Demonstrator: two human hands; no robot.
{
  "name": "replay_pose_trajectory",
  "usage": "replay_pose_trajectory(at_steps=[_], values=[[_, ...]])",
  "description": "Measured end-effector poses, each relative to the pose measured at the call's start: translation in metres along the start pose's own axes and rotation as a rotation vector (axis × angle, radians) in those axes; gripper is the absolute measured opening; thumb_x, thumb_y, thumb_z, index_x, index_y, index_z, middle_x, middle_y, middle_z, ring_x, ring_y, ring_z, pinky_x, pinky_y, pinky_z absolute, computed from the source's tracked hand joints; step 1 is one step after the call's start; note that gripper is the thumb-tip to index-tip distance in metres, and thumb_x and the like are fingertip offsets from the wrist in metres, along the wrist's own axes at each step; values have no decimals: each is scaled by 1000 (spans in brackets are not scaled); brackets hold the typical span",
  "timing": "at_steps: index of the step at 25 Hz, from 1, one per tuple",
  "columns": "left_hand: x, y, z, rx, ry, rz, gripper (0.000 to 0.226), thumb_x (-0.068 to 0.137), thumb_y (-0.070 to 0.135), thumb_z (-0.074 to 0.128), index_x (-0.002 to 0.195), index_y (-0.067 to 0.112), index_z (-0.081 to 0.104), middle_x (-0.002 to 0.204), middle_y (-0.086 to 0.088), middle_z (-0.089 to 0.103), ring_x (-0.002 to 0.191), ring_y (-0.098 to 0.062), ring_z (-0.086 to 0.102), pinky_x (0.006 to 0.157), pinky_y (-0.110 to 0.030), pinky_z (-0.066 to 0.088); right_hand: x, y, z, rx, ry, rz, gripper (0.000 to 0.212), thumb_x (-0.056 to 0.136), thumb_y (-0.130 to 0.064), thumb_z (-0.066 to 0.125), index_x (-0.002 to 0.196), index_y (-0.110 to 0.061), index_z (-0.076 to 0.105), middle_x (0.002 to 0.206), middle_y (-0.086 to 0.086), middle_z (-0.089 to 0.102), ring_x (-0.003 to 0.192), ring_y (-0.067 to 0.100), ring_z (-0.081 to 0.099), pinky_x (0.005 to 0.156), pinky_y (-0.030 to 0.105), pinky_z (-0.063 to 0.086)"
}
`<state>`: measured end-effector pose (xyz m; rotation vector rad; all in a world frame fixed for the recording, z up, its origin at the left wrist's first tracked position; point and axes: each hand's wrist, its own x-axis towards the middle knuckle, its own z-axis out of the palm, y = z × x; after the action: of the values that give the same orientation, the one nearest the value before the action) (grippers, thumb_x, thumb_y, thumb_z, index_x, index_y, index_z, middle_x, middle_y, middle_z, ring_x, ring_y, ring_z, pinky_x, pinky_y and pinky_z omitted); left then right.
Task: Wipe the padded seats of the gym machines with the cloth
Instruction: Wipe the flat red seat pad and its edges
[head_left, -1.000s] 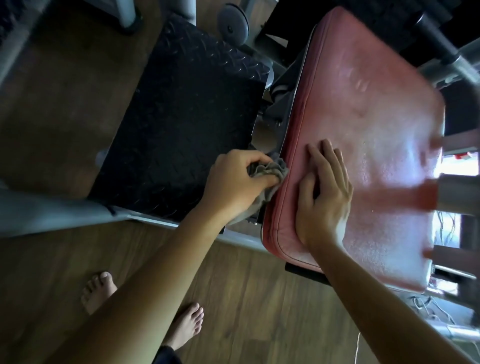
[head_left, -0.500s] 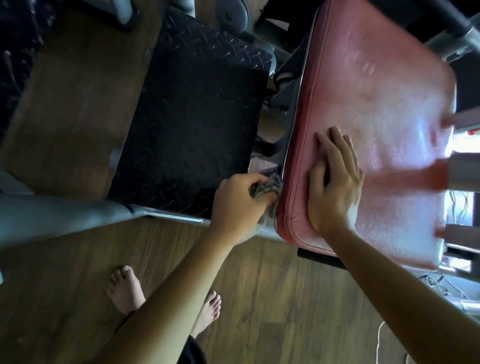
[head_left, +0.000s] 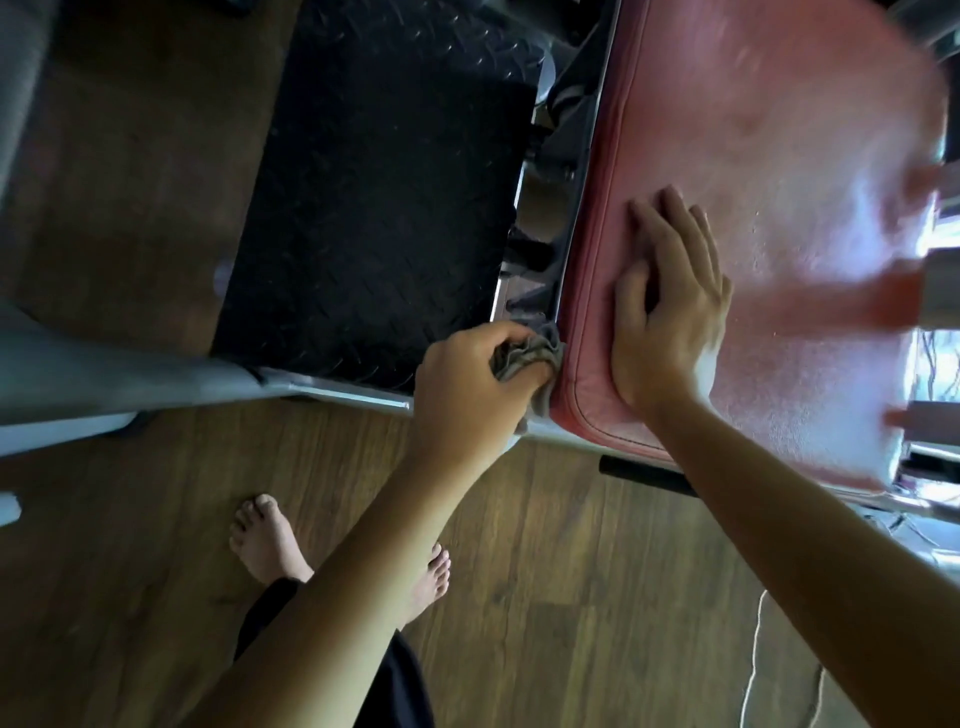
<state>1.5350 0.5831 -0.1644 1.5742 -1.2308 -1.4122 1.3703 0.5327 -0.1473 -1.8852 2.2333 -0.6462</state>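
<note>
- The left hand (head_left: 467, 384) is curled round a bunched grey cloth (head_left: 524, 356), gripping it in a fist and pushing it against the left side wall of the red padded seat (head_left: 769, 171), close to the seat's near left corner.
- A loose tail of the cloth hangs below the fist, down past the seat's lower seam.
- The right hand (head_left: 670, 312) lies palm down on top of the seat, just inside the left edge. Its fingers (head_left: 675, 228) are straight and pressed close together, pointing to the far side, and the thumb is tucked in beside them. It holds nothing.
- The two hands are near each other, with only the seat's rounded edge between them.
- The seat's far right part is smeared by blur and window glare, so I cannot say what its surface looks like there.
- Left of the seat sits a black tread-pattern footplate (head_left: 384, 197), with machine parts in the shadowed gap between the two.
- A grey metal frame tube (head_left: 130, 379) runs along the near edge of the footplate towards the left hand.
- A short black bar (head_left: 644, 475) shows under the seat's near edge.
- Below, on the wooden floor (head_left: 545, 571), stand the person's bare feet (head_left: 265, 540), and a thin white cord (head_left: 753, 670) trails to the right.
</note>
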Motion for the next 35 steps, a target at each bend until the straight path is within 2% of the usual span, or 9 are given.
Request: replay_pose_trajectory(at_steps=[4, 7, 10, 14, 19, 24, 29, 32, 35], values=[[-11, 3, 5, -26, 40, -42, 10, 84, 18, 77, 93, 21, 76, 77, 16, 72, 61, 1, 68, 54, -17, 53, -1, 0, -2, 7, -9, -13, 49, 98, -23, 39, 145, -29, 51, 158, -8, 40, 150, 13, 26, 121, 40, 24], [-16, -4, 8, -59, 54, -71, 10, 85, 22, 76, 95, 23, 76, 78, 13, 73, 60, 0, 68, 55, -28, 56, 0, 0, -1, 3, -6, -9, 49, 98, -23, 38, 145, -29, 51, 158, -8, 40, 150, 14, 26, 121, 42, 24], [-29, 0, 15, -106, 105, -86, 10, 84, 21, 77, 94, 22, 75, 75, 12, 73, 58, -1, 67, 55, -19, 50, -1, -1, -2, 2, -9, -9, 50, 97, -25, 36, 145, -29, 51, 158, -8, 40, 151, 14, 26, 121, 41, 23], [-35, -1, 23, -144, 183, -101, 11, 85, 16, 76, 95, 19, 75, 79, 11, 73, 70, -3, 70, 65, -26, 57, 0, -1, -2, -1, -15, -14, 50, 98, -26, 36, 145, -28, 51, 158, -7, 40, 151, 15, 26, 122, 40, 23], [-25, -7, 22, -119, 164, -60, 12, 86, 17, 75, 96, 21, 76, 81, 12, 74, 69, -4, 70, 63, -30, 59, -1, 1, -1, 9, -20, -19, 49, 99, -25, 37, 146, -29, 50, 159, -7, 38, 151, 14, 24, 123, 42, 21], [13, 12, 11, -8, 153, 95, 15, 85, 18, 76, 100, 19, 78, 89, 13, 75, 83, 2, 70, 74, -10, 52, -1, 3, -2, 19, -22, -33, 48, 100, -26, 38, 146, -30, 49, 159, -7, 37, 152, 14, 22, 123, 42, 20], [28, 9, 10, 101, 120, 74, 13, 88, 23, 73, 101, 22, 77, 91, 11, 76, 84, -2, 70, 78, -24, 57, 0, 3, -3, 22, -40, -30, 48, 100, -28, 37, 146, -30, 48, 160, -8, 36, 152, 13, 21, 123, 43, 19], [19, 9, 7, 65, 104, 104, 14, 85, 18, 77, 99, 18, 78, 92, 10, 77, 84, 1, 70, 73, -7, 49, -2, 4, -3, 24, -40, -21, 47, 101, -26, 38, 146, -30, 49, 160, -9, 35, 152, 13, 21, 123, 42, 19], [25, 8, 9, 124, 115, 120, 14, 86, 21, 75, 100, 20, 77, 92, 10, 76, 83, -1, 70, 73, -11, 51, 0, 5, -2, 20, -32, -32, 46, 101, -25, 39, 146, -30, 49, 160, -8, 36, 152, 14, 22, 123, 41, 19]])
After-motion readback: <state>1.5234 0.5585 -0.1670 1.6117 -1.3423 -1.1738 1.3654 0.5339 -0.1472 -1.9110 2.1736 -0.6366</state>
